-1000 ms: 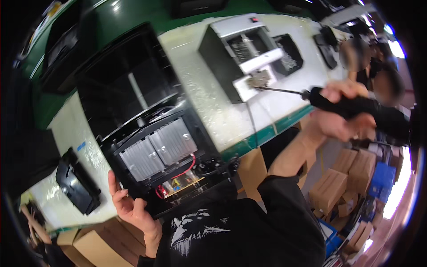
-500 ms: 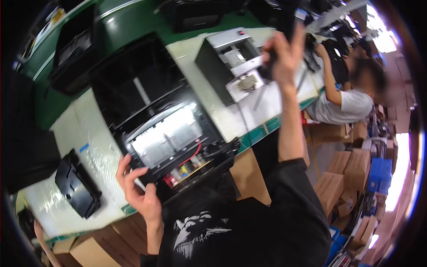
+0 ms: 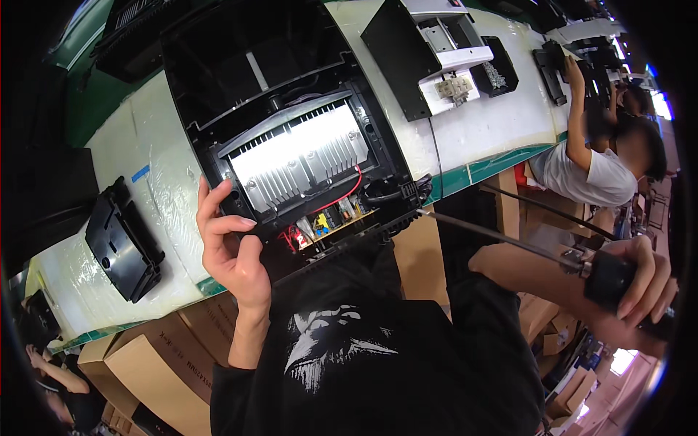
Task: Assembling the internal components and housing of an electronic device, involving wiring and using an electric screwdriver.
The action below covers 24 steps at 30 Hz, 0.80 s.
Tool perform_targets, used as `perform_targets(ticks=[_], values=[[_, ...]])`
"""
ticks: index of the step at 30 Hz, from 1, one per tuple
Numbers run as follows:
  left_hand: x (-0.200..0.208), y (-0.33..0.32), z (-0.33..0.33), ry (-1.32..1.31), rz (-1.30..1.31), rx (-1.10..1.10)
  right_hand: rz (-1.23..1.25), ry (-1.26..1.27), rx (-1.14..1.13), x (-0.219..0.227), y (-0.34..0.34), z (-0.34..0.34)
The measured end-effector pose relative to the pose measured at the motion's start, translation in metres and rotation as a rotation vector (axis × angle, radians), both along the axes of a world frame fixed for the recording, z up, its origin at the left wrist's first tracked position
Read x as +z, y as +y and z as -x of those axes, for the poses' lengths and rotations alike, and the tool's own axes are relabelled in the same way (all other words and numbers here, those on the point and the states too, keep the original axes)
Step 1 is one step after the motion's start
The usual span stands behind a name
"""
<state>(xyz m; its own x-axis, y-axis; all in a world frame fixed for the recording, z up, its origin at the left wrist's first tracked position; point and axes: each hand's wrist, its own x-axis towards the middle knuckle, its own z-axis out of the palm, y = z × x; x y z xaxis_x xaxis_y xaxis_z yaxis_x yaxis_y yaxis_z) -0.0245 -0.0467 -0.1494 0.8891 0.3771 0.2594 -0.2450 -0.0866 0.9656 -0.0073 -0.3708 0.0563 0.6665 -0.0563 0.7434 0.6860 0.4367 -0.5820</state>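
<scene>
My right hand (image 3: 643, 280) is wrapped round the black body of a power screwdriver (image 3: 607, 282), out at the right. Its long thin bit points left, and the tip appears close to the near right corner of an open black plastic housing (image 3: 385, 156). Within that housing lies a finned silver heat sink (image 3: 298, 160). Near it are a red wire (image 3: 352, 191) and a small circuit board (image 3: 338, 224) with coloured parts. My left hand (image 3: 236, 251) is at the housing's near left edge, fingers bent and apart, holding nothing; whether its fingertips touch the edge I cannot tell.
Right of the housing stands a grey-and-white screw feeder (image 3: 400, 62), beside a black tray of screws (image 3: 496, 69). A black plastic cover (image 3: 120, 240) lies on the left of the white-covered bench (image 3: 178, 247). Cardboard boxes (image 3: 160, 378) sit below. A co-worker (image 3: 589, 171) works at the right.
My right hand has come back from beside the screw feeder to the near right, now showing the screwdriver clearly. My left hand stays by the housing. The whole view has shifted.
</scene>
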Motion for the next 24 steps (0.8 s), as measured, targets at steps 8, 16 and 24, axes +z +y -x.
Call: perform_targets(ticks=[8, 16, 24], values=[[0.000, -0.003, -0.002, -0.011, -0.026, 0.001, 0.046, -0.041, -0.093, -0.051, 0.078, -0.004], [-0.002, 0.001, 0.000, -0.010, -0.046, 0.025, 0.283, 0.043, -0.081, -0.093, 0.099, -0.017], [0.001, -0.004, -0.007, 0.002, -0.047, 0.011, 0.364, 0.117, -0.075, -0.107, 0.097, -0.011]])
